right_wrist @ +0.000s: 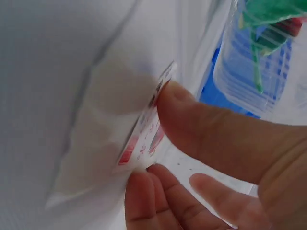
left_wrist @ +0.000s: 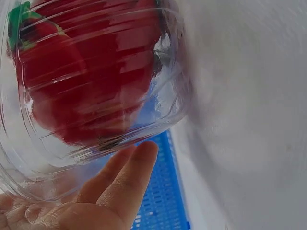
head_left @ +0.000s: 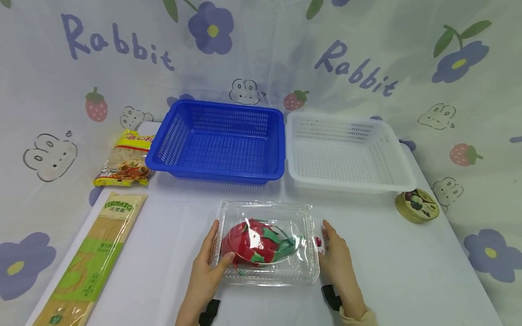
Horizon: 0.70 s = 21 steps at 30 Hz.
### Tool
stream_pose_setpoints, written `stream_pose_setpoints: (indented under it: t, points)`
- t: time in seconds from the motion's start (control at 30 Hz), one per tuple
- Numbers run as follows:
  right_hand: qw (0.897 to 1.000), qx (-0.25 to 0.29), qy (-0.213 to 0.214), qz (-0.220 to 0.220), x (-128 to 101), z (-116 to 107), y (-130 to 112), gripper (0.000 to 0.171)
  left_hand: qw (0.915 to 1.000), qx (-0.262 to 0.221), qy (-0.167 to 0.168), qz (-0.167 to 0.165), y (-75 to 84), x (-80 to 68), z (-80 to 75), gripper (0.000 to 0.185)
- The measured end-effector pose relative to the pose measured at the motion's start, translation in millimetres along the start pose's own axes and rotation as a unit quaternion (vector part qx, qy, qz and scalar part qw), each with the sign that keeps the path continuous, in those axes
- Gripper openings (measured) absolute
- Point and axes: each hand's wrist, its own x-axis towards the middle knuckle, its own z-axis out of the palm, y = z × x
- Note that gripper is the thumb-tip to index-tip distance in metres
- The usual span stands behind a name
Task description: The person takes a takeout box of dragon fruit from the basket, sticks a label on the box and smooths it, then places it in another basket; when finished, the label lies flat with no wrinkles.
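A clear plastic clamshell box with a red and green dragon fruit inside is in the middle of the table in the head view. My left hand grips the box at its left side, thumb over the lid's edge. In the left wrist view its fingers lie along the box wall. To the right of the box, my right hand pinches a small white packet with red print between thumb and fingertips. Most of that packet is hidden in the head view.
A blue basket and a white basket stand side by side at the back. On the left lie a yellow food bag and a long spaghetti pack. A round gold tin sits near the table's right edge.
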Motion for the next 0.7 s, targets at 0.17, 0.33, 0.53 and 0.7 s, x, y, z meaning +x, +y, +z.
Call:
stream_pose_setpoints:
  t: [0.17, 0.33, 0.53, 0.7]
  points:
    - [1.0, -0.013, -0.009, -0.01, 4, -3, 5, 0.078, 1.0, 0.002, -0.003, -0.002, 0.0, 0.3, -0.1, 0.078]
    - [0.999, 0.008, -0.041, 0.022, 6, -7, 10, 0.079, 1.0, 0.007, -0.004, -0.002, 0.4, 0.6, 0.3, 0.078]
    - [0.997, 0.034, -0.051, 0.055, 8, -10, 16, 0.053, 1.0, 0.005, -0.004, 0.004, -0.3, 0.3, 0.5, 0.078]
    - [0.999, 0.007, -0.016, 0.05, 6, -11, 14, 0.055, 1.0, 0.009, -0.004, 0.003, 1.1, 0.3, 0.0, 0.078]
